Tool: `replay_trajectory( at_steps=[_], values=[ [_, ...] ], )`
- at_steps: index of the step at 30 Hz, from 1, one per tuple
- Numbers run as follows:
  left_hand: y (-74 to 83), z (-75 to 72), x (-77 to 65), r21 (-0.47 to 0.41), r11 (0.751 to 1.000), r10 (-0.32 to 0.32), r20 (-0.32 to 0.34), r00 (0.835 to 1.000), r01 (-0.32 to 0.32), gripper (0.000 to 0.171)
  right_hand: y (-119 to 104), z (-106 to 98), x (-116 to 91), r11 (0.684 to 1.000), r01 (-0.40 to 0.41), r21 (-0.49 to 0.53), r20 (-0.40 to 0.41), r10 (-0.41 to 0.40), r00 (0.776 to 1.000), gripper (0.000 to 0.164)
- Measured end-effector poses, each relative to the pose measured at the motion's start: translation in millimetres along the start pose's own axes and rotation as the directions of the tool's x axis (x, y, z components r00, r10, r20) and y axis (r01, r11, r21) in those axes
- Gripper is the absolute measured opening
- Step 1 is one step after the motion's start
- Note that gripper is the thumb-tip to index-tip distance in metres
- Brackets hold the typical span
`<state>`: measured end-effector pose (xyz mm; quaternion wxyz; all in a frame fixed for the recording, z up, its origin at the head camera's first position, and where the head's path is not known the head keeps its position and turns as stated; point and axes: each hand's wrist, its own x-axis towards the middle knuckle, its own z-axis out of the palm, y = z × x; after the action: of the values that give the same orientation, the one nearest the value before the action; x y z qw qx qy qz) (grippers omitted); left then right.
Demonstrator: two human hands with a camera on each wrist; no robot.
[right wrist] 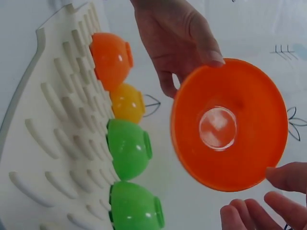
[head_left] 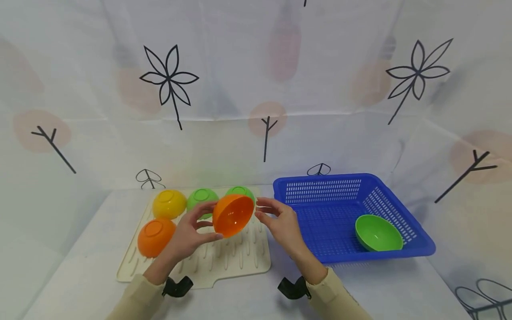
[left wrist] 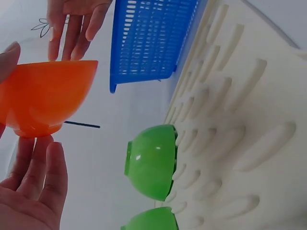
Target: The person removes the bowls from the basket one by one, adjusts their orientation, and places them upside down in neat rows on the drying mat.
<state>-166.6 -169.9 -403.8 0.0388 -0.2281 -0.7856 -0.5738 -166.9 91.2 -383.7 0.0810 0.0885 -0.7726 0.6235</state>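
Above the drying mat, my left hand (head_left: 188,233) holds an orange bowl (head_left: 233,216), thumb at the rim and fingers at its foot. The bowl is tilted, its smooth hollow showing fully in the right wrist view. At the opposite rim is my right hand (head_left: 282,222), its fingers loosely bent; in the right wrist view its thumb (right wrist: 288,176) overlaps the rim, and whether it touches I cannot tell. On the cream ridged mat (head_left: 224,266) another orange bowl (head_left: 156,238), a yellow bowl (head_left: 169,204) and two green bowls (left wrist: 152,162) lie upside down.
Right of the mat stands a blue perforated basket (head_left: 332,259). A green bowl (head_left: 378,233) rests inside it, hollow side up, near the right front corner. Behind the white table (head_left: 72,275) hangs a pale cloth (head_left: 224,151) with plant drawings.
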Motion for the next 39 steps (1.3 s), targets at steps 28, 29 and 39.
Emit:
replay_trajectory(
  at_steps=[28, 29, 39],
  values=[
    [16.1, 16.4, -3.3, 0.323, 0.919, 0.227, 0.035, 0.973, -0.226, 0.072, 1.6, -2.2, -0.3, 0.998, 0.011, -0.067, 0.165, 0.0, 0.986, 0.044],
    [16.7, 17.1, -3.4, 0.315, 0.92, 0.234, 0.031, 0.972, -0.232, 0.072, 1.8, -2.3, -0.3, 0.998, 0.014, -0.061, 0.167, -0.004, 0.986, 0.044],
    [16.6, 21.1, -1.2, 0.194, 0.962, 0.198, -0.021, 0.98, -0.19, 0.078, 1.8, -3.2, 0.0, 0.999, 0.033, 0.003, 0.183, -0.033, 0.983, 0.04]
  ],
)
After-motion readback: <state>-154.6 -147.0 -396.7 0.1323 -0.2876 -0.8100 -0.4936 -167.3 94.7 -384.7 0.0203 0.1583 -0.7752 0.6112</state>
